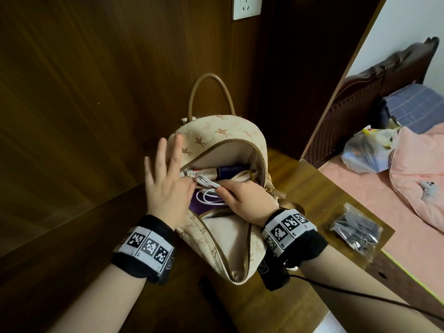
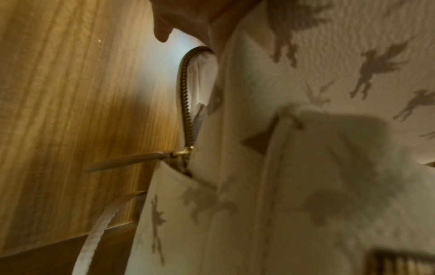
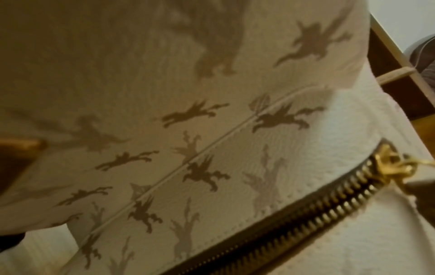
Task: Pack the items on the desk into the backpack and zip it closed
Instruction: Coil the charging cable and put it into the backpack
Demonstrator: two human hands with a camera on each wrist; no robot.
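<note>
A cream backpack (image 1: 216, 131) with a horse print stands unzipped on the wooden desk (image 1: 312, 188). My right hand (image 1: 223, 187) reaches into its mouth and pinches a coiled white cable (image 1: 209, 197). My left hand (image 1: 173, 164) rests on the left rim of the opening with fingers spread straight and the thumb by the cable. Inside lie a red-and-white labelled tube (image 1: 204, 173), a dark blue item (image 1: 230, 171) and something purple (image 1: 199, 206). The left wrist view shows the backpack side (image 2: 306, 167) and a gold zipper slider (image 2: 186, 150). The right wrist view shows the printed panel (image 3: 188, 130) and a second slider (image 3: 390, 163).
A clear plastic bag of black items (image 1: 355, 230) lies near the desk's right edge. Dark wood panels close in the left and back, with a wall socket (image 1: 247, 7) above. A bed (image 1: 360, 188) with pink bedding lies beyond the desk on the right.
</note>
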